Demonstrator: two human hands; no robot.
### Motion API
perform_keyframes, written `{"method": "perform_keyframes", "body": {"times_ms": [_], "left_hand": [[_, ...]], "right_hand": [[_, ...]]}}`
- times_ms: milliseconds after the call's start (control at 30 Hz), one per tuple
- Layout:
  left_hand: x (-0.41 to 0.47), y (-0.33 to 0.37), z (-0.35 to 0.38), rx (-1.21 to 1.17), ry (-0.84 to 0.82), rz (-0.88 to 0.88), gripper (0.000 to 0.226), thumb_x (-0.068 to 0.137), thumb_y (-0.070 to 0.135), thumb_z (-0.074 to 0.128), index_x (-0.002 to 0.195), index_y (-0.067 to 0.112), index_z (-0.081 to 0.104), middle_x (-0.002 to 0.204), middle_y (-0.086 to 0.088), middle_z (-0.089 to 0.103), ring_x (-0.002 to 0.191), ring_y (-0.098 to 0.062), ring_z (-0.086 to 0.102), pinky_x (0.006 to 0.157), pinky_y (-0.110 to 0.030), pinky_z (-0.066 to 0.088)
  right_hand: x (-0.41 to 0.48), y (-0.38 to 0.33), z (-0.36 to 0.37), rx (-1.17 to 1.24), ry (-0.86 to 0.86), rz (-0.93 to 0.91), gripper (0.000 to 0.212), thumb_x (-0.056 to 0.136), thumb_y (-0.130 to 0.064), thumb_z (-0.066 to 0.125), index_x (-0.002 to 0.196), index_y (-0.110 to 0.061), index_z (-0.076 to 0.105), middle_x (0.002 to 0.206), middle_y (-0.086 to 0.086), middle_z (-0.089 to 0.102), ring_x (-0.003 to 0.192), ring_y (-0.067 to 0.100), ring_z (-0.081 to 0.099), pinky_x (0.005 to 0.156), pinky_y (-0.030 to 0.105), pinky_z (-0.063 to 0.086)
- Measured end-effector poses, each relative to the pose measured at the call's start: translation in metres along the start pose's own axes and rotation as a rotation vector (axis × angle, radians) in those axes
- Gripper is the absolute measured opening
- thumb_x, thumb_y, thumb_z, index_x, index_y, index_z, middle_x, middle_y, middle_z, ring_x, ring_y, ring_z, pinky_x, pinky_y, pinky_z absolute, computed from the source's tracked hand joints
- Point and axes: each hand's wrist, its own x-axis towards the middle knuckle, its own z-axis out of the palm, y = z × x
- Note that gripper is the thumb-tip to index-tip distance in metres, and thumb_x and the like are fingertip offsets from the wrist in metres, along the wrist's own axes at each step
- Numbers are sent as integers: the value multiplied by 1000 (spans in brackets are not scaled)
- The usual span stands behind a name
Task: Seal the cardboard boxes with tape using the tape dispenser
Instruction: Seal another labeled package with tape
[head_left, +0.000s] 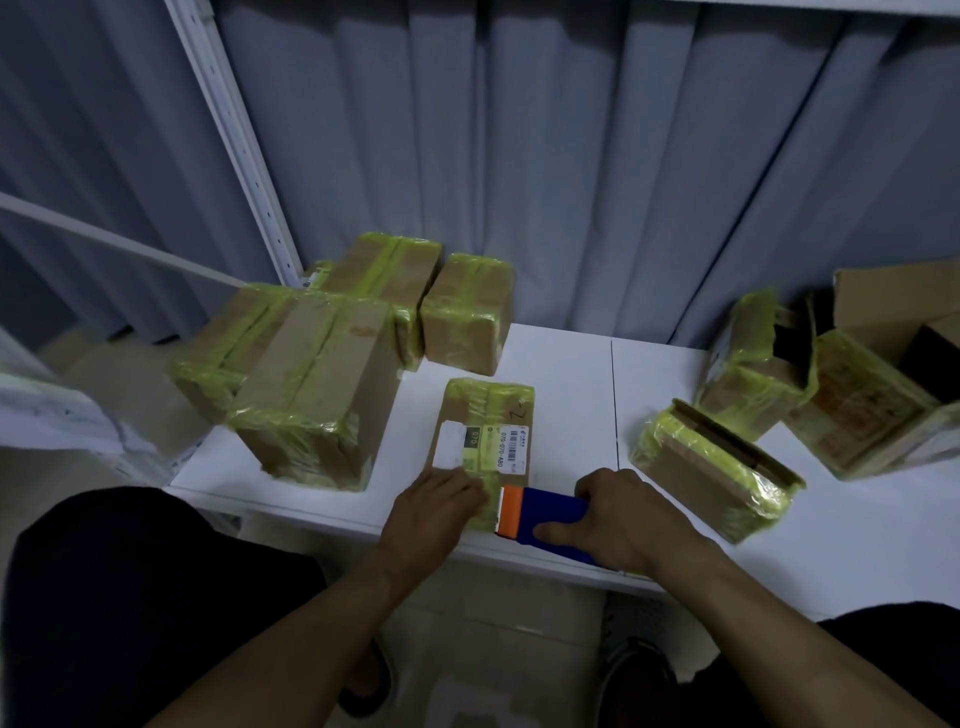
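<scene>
Nearest the camera, a dark-clothed knee (104, 597) is seen at the lower left, and two bare forearms are stretched from the bottom edge toward a white table (571, 364). At the table's left end a large cardboard box (317, 395), bound in yellow-green tape, is stood upright. More taped boxes (384, 270) are packed behind it, and a smaller taped box (467, 312) is set just beside them.

In the middle, a small flat box (488, 410) bearing a printed label is laid near the front edge. Its near end is pressed by the left hand (434, 506), whose fingers are laid fairly straight on the taped top. Just to the right, a blue tape dispenser (550, 519) is gripped by the right hand (623, 519), fingers curled over its far side and thumb laid along its near side. Its orange head is set against the flat box's near right corner.

Farther right, a taped carton (711, 467) is shown with a dark gap along its top edge. Behind it, partly open cartons (872, 410) are crowded together. A grey curtain (571, 156) is hung behind everything.
</scene>
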Motion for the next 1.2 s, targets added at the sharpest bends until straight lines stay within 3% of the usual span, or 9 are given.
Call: {"method": "perform_keyframes", "body": {"times_ms": [233, 367, 467, 600, 667, 767, 933, 1100, 1200], "left_hand": [[-3, -18, 1, -35, -1, -54, 30, 75, 20, 86, 103, 19, 74, 109, -1, 71, 101, -20, 67, 94, -36, 55], [-8, -18, 10, -74, -20, -55, 51, 70, 19, 89, 115, 17, 66, 117, -5, 68, 110, -24, 66, 101, -45, 51], [-8, -13, 6, -31, -29, -46, 53, 69, 14, 89, 114, 22, 63, 114, -2, 67, 108, -23, 65, 105, -47, 46], [-12, -7, 5, -9, -64, -21, 73, 68, 6, 85, 131, 32, 59, 123, -2, 63, 118, -26, 60, 103, -52, 46], [-10, -4, 4, 3, -75, -26, 65, 76, 19, 81, 133, 37, 54, 127, 1, 60, 122, -23, 56, 107, -50, 43], [1, 6, 0, -105, 0, -63, 47, 82, 42, 76, 124, 28, 61, 124, 2, 65, 118, -20, 60, 107, -52, 44], [10, 8, 3, -59, -17, 23, 46, 61, 25, 95, 102, 18, 77, 105, -2, 75, 97, -19, 72, 81, -42, 61], [9, -2, 1, -2, -30, 2, 39, 69, 31, 90, 105, 24, 76, 110, 1, 73, 104, -18, 69, 92, -41, 57], [7, -9, -7, -32, -22, -16, 32, 71, 24, 88, 101, 24, 76, 106, 2, 73, 100, -19, 69, 90, -44, 57]], "right_hand": [[-3, 10, -7, -100, 32, 33, 58, 73, -78, 71, 81, -23, 57, 76, -7, 58, 70, 10, 59, 60, 27, 50], [10, 9, 2, -112, 18, 50, 63, 70, -79, 73, 84, -19, 60, 79, -4, 59, 75, 15, 64, 68, 33, 56], [20, 9, 11, -106, 9, 53, 61, 69, -78, 74, 83, -20, 58, 80, -5, 59, 76, 16, 64, 68, 32, 57], [28, 10, 15, -103, -6, 59, 64, 69, -78, 74, 92, -18, 63, 83, -4, 61, 79, 16, 66, 72, 35, 60], [29, 10, 15, -99, -14, 66, 64, 69, -78, 73, 92, -18, 63, 83, -4, 61, 78, 16, 66, 71, 34, 59], [28, 9, 16, -92, -22, 68, 60, 71, -78, 73, 82, -20, 58, 78, -5, 59, 77, 16, 65, 66, 30, 54], [24, 7, 16, -60, -25, 65, 60, 74, -76, 73, 90, -19, 58, 83, -3, 60, 81, 17, 66, 61, 26, 48], [22, 3, 19, -15, -35, 26, 62, 76, -76, 71, 100, -18, 64, 99, 1, 72, 84, 16, 68, 71, 29, 57], [15, -3, 18, 40, -34, -19, 58, 76, -76, 71, 92, -21, 61, 88, -3, 67, 79, 12, 66, 66, 26, 54]]}}
